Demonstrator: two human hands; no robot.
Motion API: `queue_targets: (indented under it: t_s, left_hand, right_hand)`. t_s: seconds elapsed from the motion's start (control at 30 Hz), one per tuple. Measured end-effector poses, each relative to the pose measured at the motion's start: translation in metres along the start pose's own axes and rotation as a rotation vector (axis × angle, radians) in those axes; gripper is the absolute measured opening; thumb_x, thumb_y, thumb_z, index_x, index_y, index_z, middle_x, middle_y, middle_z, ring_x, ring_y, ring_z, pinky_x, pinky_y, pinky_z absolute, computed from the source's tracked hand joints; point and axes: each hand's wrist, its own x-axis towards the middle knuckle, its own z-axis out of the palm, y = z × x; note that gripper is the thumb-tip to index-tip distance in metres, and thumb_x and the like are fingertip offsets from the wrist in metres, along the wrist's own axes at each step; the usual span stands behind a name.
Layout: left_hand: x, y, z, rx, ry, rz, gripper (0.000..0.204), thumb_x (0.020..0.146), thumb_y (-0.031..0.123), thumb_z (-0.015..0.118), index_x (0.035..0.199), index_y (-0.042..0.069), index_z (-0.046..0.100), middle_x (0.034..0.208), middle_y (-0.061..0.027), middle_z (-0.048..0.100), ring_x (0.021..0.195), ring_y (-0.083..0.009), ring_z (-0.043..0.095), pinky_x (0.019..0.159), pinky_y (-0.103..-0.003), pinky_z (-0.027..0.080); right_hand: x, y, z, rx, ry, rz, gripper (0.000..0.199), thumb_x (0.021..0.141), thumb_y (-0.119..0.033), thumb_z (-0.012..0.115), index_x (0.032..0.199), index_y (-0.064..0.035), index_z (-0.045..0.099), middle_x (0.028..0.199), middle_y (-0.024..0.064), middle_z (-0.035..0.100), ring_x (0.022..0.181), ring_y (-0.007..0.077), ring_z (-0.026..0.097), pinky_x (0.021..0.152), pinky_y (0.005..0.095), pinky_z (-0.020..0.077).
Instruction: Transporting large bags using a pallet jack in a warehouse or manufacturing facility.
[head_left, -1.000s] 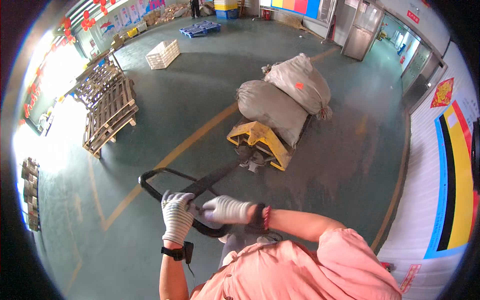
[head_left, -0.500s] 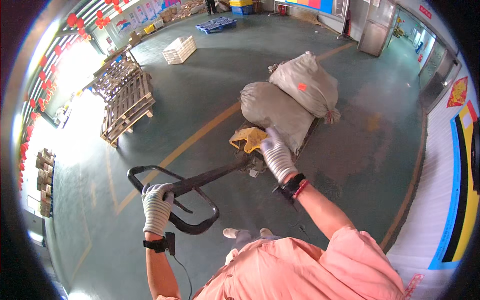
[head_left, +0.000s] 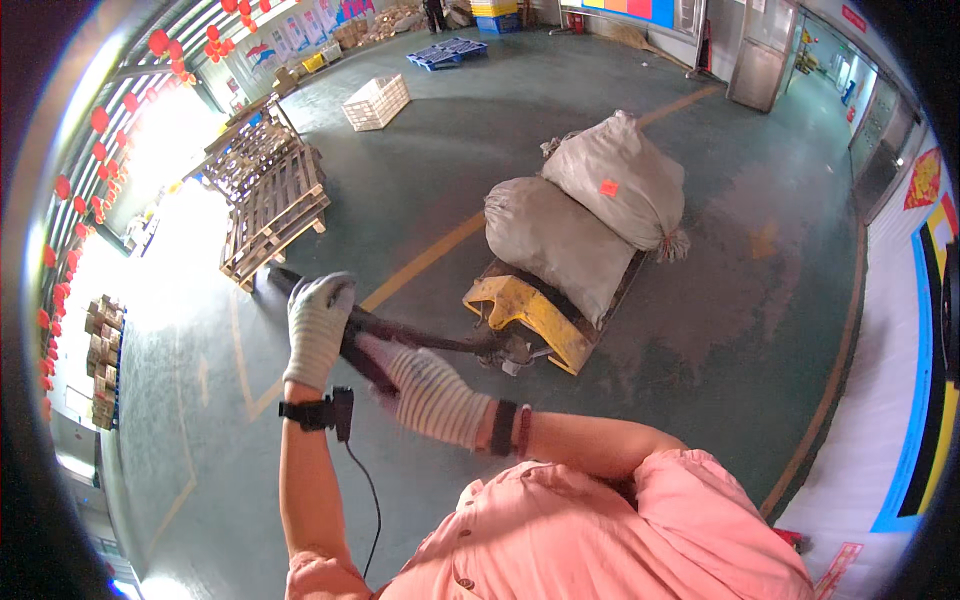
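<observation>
White-gloved left hand (head_left: 320, 328) curled round dark handle (head_left: 362, 366), right hand (head_left: 436, 398) angled inward, grip unclear

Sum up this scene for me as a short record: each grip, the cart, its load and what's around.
Left grip: striped glove, closed on the black handle
Right grip: striped glove, at the handle; fingers blurred, hold unclear
Cart: pallet truck, yellow front
Load: near sack and far sack, bulging, against each other; orange patch on the far one
Left side: wooden pallets
Farther back: white crate, blue pallet
Floor: green, yellow lines
</observation>
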Motion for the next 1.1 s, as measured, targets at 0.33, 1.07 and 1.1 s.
queue_targets:
  t_s: [0.33,1.07,1.1]
  left_hand:
    - [0.112,0.060,0.020,-0.045,-0.040,0.050,0.024,0.089,0.027,0.060,0.099,0.011,0.075,0.093,-0.0148,0.072,0.096,-0.0360,0.065,0.091,-0.044,0.048]
    - [0.124,0.119,0.008,0.219,-0.440,0.093,0.028,0.088,0.030,0.064,0.102,0.008,0.074,0.093,-0.0170,0.072,0.089,-0.0325,0.070,0.084,-0.039,0.054]
    - [0.122,0.112,0.010,0.260,-0.443,0.162,0.029,0.089,0.031,0.063,0.104,0.008,0.073,0.095,-0.0161,0.073,0.089,-0.0319,0.070,0.084,-0.039,0.054]
  right_hand:
    - [0.058,0.019,-0.067,-0.061,0.192,0.135,0.045,0.087,-0.018,0.062,0.131,-0.0131,0.055,0.106,0.0204,0.068,0.097,0.0394,0.066,0.082,0.0472,0.0551]
    - [0.034,0.013,-0.080,-0.020,0.199,0.198,0.060,0.087,-0.021,0.067,0.141,-0.0087,0.044,0.110,0.0226,0.067,0.101,0.0402,0.066,0.083,0.0457,0.0551]
    - [0.031,0.013,-0.078,-0.025,0.164,0.208,0.061,0.086,-0.021,0.067,0.141,-0.0098,0.044,0.111,0.0230,0.067,0.100,0.0409,0.066,0.083,0.0465,0.0554]
